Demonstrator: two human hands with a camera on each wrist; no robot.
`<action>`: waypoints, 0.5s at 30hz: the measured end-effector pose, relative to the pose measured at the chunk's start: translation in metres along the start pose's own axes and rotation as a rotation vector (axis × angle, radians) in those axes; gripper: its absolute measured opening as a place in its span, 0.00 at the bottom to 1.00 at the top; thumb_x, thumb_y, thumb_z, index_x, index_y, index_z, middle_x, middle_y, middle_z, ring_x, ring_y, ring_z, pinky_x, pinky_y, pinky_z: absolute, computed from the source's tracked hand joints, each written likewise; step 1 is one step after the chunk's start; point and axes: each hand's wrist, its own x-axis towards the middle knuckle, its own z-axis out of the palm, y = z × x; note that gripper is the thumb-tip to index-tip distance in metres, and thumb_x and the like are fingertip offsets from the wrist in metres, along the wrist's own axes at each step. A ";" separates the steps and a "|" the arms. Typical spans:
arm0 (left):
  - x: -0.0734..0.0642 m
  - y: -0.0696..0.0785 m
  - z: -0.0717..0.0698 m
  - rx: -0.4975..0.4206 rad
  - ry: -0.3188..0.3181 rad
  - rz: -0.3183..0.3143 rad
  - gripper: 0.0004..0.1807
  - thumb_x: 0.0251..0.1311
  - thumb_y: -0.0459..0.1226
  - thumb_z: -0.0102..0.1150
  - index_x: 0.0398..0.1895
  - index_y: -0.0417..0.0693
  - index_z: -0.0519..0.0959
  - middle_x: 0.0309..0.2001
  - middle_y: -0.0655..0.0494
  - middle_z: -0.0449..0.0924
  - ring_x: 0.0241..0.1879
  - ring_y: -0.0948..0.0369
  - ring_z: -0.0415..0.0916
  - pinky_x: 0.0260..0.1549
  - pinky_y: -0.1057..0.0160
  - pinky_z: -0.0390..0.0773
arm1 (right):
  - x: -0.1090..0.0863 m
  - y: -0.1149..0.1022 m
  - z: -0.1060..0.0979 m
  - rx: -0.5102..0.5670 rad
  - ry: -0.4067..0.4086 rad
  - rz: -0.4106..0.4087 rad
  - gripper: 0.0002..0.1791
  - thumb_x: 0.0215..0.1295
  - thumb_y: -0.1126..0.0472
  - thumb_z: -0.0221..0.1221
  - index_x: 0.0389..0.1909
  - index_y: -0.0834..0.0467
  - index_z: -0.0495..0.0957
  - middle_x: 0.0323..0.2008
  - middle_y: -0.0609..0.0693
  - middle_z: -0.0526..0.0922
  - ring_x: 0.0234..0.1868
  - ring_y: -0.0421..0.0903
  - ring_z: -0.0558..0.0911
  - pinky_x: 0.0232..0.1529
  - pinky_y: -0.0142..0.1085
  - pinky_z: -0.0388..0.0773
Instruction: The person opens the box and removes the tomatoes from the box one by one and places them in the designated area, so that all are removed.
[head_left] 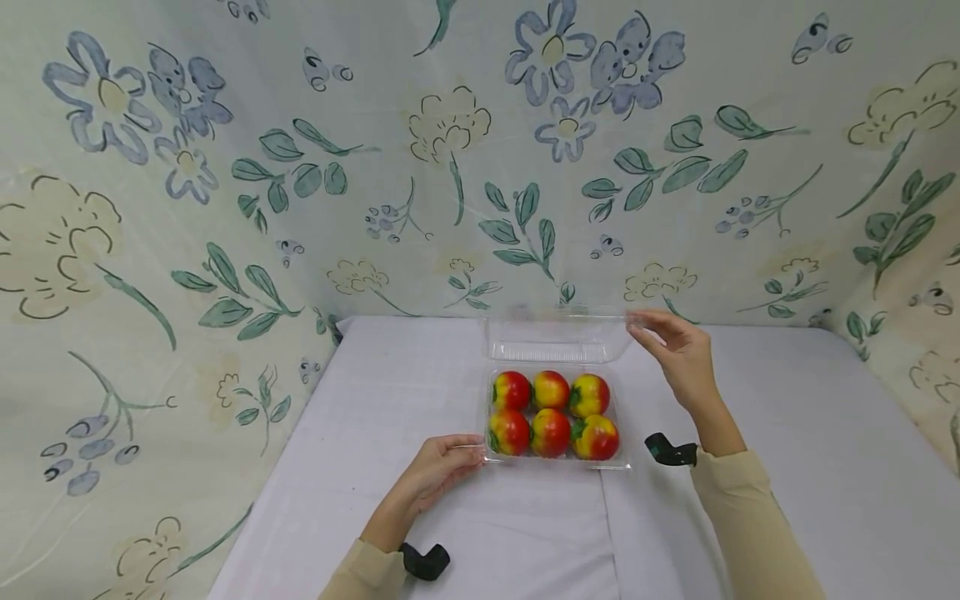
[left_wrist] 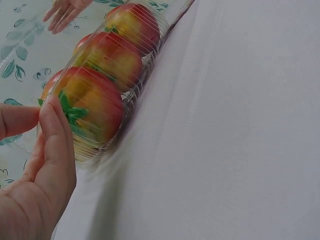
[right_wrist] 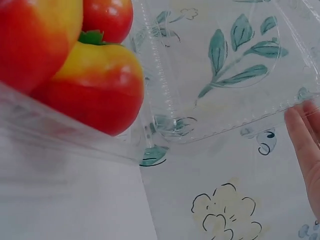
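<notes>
A clear plastic clamshell box (head_left: 555,463) sits on the table with its hinged lid (head_left: 555,350) raised at the back. Several round red-and-yellow fruits (head_left: 551,432) with green leafy tops fill its base in two rows. My left hand (head_left: 438,471) pinches the rim at the base's near left corner, thumb and fingers on either side of the plastic in the left wrist view. At the lid's right edge, my right hand (head_left: 678,354) holds the thin plastic between thumb and fingertips. The right wrist view shows the right fingers (right_wrist: 300,132) at the lid's edge.
White cloth (head_left: 360,400) covers the table, with a seam running toward the front. Behind and at the sides hangs a flower-printed curtain (head_left: 450,250), close behind the lid. A black wrist-worn piece (head_left: 426,562) sits by the left cuff, another (head_left: 670,451) by the right.
</notes>
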 end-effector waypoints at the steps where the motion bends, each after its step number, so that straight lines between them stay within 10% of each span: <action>1: 0.000 0.000 0.000 0.000 0.000 0.001 0.22 0.66 0.28 0.59 0.60 0.23 0.72 0.46 0.43 0.84 0.42 0.59 0.83 0.50 0.61 0.81 | 0.000 0.001 0.000 -0.009 0.005 0.015 0.15 0.65 0.74 0.61 0.52 0.72 0.78 0.51 0.60 0.81 0.52 0.42 0.81 0.54 0.27 0.76; 15: 0.000 0.001 0.000 0.005 0.001 -0.003 0.22 0.66 0.27 0.59 0.60 0.23 0.72 0.46 0.43 0.84 0.43 0.59 0.83 0.51 0.61 0.81 | -0.001 -0.003 0.006 -0.035 -0.042 0.146 0.14 0.69 0.72 0.59 0.50 0.78 0.76 0.45 0.71 0.79 0.45 0.45 0.84 0.50 0.28 0.79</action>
